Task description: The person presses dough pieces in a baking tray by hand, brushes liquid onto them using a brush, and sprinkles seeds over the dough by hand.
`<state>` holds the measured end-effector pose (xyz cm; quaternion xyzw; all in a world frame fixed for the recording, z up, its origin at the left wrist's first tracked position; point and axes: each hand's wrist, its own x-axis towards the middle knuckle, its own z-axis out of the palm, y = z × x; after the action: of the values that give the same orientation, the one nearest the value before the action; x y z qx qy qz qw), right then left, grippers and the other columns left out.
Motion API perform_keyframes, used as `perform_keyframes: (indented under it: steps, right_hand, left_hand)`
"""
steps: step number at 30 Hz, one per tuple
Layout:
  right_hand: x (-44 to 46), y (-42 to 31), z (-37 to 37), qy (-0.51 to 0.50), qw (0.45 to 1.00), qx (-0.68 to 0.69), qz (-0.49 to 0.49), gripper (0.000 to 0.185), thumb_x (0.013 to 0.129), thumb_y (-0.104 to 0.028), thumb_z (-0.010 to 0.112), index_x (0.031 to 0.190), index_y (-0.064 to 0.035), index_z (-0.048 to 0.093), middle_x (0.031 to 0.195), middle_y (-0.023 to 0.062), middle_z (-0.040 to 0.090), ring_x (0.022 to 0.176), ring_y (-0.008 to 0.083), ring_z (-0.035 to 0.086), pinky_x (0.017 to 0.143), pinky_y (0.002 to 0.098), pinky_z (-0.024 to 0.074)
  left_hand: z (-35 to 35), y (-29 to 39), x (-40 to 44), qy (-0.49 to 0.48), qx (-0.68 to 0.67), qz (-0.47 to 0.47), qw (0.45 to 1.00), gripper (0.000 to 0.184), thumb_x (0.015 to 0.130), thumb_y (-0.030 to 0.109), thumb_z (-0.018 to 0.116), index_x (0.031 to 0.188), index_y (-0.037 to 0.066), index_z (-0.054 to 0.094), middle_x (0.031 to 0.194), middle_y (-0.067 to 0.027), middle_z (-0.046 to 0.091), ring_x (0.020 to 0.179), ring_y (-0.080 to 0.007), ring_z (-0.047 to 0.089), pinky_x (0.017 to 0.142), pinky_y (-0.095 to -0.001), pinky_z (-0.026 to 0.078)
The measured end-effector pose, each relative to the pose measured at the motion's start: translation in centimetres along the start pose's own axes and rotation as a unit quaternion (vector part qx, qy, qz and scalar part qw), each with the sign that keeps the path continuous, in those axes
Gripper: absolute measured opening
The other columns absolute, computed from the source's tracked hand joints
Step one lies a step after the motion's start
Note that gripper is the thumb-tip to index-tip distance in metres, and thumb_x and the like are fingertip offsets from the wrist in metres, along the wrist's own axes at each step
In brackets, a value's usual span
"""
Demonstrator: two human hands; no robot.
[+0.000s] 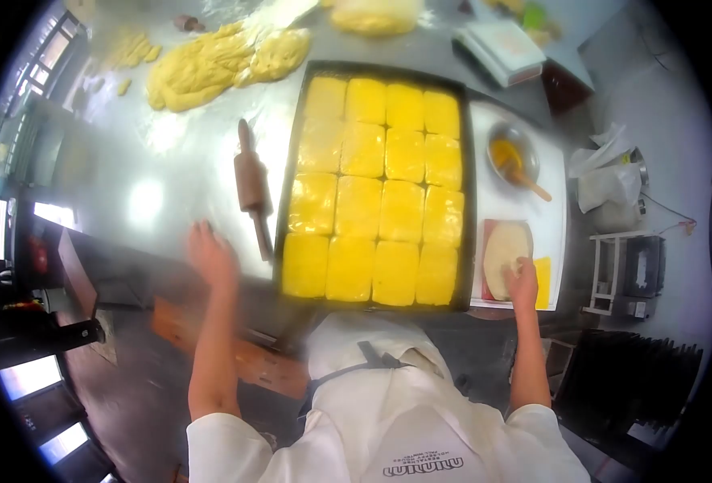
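Observation:
My right hand [522, 283] has its fingers closed on the edge of a flat, pale oval piece [504, 256]; its exact kind is unclear. Beneath that piece lies a red rectangle [491, 229], with a yellow card [543, 278] beside it. My left hand [211, 256] is over the table's near edge, left of a wooden rolling pin [251, 181] and apart from it; its fingers are blurred. Between my hands, a dark baking tray [466, 173] holds rows of glossy yellow dough squares [358, 208].
On the white board [545, 217] at right, a metal bowl [525, 138] contains yellow liquid and a wooden-handled brush [533, 185]. Yellow dough [203, 71] lies on the floured metal table [143, 149]. A white scale-like box [501, 52] stands at back right.

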<state>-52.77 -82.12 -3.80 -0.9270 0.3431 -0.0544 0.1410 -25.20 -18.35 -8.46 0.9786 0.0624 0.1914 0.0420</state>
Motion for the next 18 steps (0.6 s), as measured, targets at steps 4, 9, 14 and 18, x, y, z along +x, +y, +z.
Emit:
perform_keyframes:
  steps: [4, 9, 14, 18]
  right_hand:
    - [-1.3, 1.3, 1.3, -0.020, 0.999, 0.000, -0.037, 0.042, 0.087, -0.025, 0.079, 0.120, -0.0052, 0.062, 0.110, 0.0199, 0.064, 0.103, 0.0416, 0.063, 0.089, 0.0476, 0.0504]
    - [0.0, 4.7, 2.5, -0.003, 0.994, 0.108, -0.003, 0.025, 0.085, -0.014, 0.076, 0.107, -0.0028, 0.068, 0.099, 0.0223, 0.069, 0.092, 0.0441, 0.066, 0.080, 0.0451, 0.0526]
    - [1.9, 3.6, -2.3, -0.149, 0.797, 0.534, 0.239, 0.025, 0.090, -0.001, 0.069, 0.114, 0.0058, 0.066, 0.092, 0.0111, 0.069, 0.081, 0.0165, 0.066, 0.071, 0.0254, 0.0548]
    - [5.0, 1.0, -4.4, -0.166, 0.698, 0.673, 0.180, 0.037, 0.092, -0.003, 0.068, 0.126, 0.0059, 0.059, 0.098, 0.0098, 0.068, 0.084, 0.0139, 0.065, 0.072, 0.0261, 0.0555]
  left_hand:
    - [-0.6, 0.8, 0.1, -0.001, 0.006, 0.032, 0.999, 0.042, 0.097, 0.013, 0.054, 0.137, 0.000, 0.057, 0.145, -0.0224, 0.054, 0.135, -0.0408, 0.049, 0.113, -0.0508, 0.039]
    - [0.2, 0.4, -0.2, 0.014, 0.001, 0.044, 0.999, 0.044, 0.094, 0.010, 0.055, 0.138, 0.000, 0.055, 0.145, -0.0226, 0.054, 0.134, -0.0411, 0.049, 0.111, -0.0497, 0.040]
    - [-0.6, 1.1, -0.3, 0.018, -0.005, 0.042, 0.999, 0.043, 0.094, 0.011, 0.055, 0.135, -0.002, 0.058, 0.141, -0.0255, 0.057, 0.131, -0.0427, 0.052, 0.112, -0.0495, 0.040]
    - [-0.2, 0.9, -0.2, 0.040, -0.026, 0.033, 0.998, 0.043, 0.094, 0.012, 0.054, 0.134, -0.003, 0.059, 0.141, -0.0262, 0.057, 0.133, -0.0435, 0.051, 0.114, -0.0512, 0.039]
